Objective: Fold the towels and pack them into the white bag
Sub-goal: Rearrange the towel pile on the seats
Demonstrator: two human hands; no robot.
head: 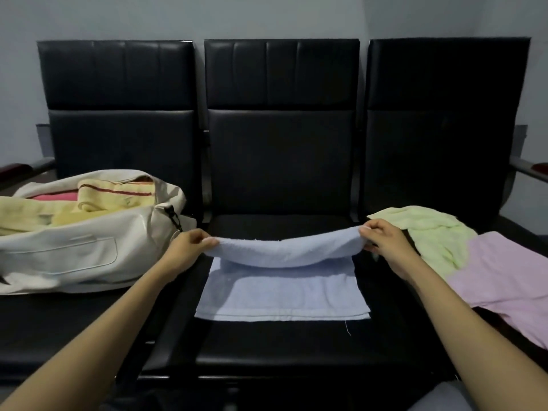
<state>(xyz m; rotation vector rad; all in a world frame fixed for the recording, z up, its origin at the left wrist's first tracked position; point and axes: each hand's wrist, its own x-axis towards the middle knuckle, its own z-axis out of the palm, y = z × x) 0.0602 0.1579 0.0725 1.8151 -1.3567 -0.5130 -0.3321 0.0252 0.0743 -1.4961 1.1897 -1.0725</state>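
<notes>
A pale blue towel (281,295) lies on the middle seat (267,345), its near hem along the front edge and its far part held up at both ends, sagging between them. The white bag (74,256) lies open on the left seat (59,321), holding yellow towels (59,212) and a pink towel (53,196). On the right seat (391,203) a crumpled light green towel (439,232) lies partly under a lilac towel (504,283)

Black padded bench (281,143), 3 joined seats w/ tall backrests, stands against a plain pale grey-blue wall (267,16). Left armrest (26,167) & right armrest (530,170) at the bench ends, metal w/ reddish-brown tops. Light is dim, w/ soft sheen on the upholstery.
</notes>
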